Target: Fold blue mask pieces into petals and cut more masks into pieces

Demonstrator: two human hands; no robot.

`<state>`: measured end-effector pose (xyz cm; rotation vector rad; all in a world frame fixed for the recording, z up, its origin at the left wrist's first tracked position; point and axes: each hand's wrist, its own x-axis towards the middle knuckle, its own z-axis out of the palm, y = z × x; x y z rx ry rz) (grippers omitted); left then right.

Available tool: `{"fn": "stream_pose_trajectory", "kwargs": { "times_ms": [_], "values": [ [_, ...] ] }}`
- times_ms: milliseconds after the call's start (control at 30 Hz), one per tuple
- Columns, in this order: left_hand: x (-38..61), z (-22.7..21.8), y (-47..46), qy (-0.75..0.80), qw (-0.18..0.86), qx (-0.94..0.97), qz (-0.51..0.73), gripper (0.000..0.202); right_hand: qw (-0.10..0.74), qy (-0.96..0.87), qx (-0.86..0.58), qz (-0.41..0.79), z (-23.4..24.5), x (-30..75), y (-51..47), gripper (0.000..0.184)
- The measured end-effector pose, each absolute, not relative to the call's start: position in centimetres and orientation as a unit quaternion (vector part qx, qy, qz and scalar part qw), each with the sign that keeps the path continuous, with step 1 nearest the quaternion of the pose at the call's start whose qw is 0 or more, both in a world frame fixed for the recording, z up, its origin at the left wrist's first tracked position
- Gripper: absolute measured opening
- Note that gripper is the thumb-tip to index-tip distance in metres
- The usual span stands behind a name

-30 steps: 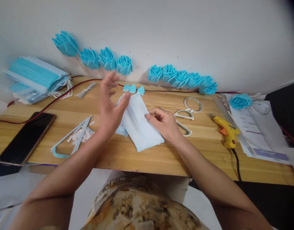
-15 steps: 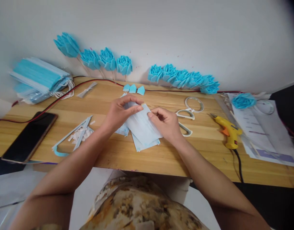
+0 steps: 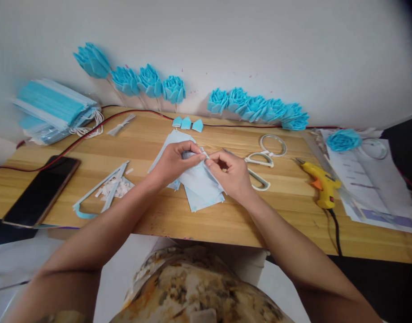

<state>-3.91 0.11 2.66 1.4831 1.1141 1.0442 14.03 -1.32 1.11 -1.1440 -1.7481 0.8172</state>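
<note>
My left hand (image 3: 177,161) and my right hand (image 3: 230,172) pinch the upper edge of a pale blue face mask sheet (image 3: 199,179), thumbs close together. Below it, another light blue sheet (image 3: 204,201) lies on the wooden table. More pale sheets (image 3: 168,141) lie partly under my left hand. Just right of my right hand rest scissors with whitish handles (image 3: 259,159); their blades are hidden behind the hand. Three small blue cut petals (image 3: 186,123) lie in a row beyond the hands.
Blue fabric flowers on sticks (image 3: 150,81) lean on the wall. A mask stack (image 3: 54,105) and phone (image 3: 42,190) are left, beside trimmed strips and scraps (image 3: 116,186). A tape roll (image 3: 273,145), yellow glue gun (image 3: 322,181) and papers (image 3: 370,175) with a flower (image 3: 343,140) are right.
My fingertips have come closer together at the sheet's upper edge. The left hand has dropped slightly, uncovering more of the pale sheets behind it.
</note>
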Motion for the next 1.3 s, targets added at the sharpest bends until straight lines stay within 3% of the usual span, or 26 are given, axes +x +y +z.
{"fn": "stream_pose_trajectory", "kwargs": {
  "times_ms": [233,500,700,1033,1300],
  "values": [
    [-3.8,2.8,-0.2,0.461,0.533,0.554,0.444,0.029,0.415,-0.671,-0.483,0.380,1.1,14.0,-1.2,0.016],
    [-5.5,1.3,1.8,0.478,0.467,0.512,0.539,0.020,0.378,-0.654,-0.500,0.422,0.9,13.7,-0.9,0.017],
    [-5.0,1.4,1.7,0.493,0.462,0.534,0.508,0.026,0.360,-0.653,-0.492,0.449,0.5,13.9,-0.7,0.024],
    [-4.2,1.5,1.0,0.467,0.525,0.546,0.457,0.028,0.392,-0.653,-0.500,0.412,0.2,13.9,-0.7,0.021],
    [-6.9,0.9,3.4,0.455,0.469,0.487,0.580,0.024,0.367,-0.666,-0.502,0.411,-0.2,13.8,-0.7,0.021]
  ]
}}
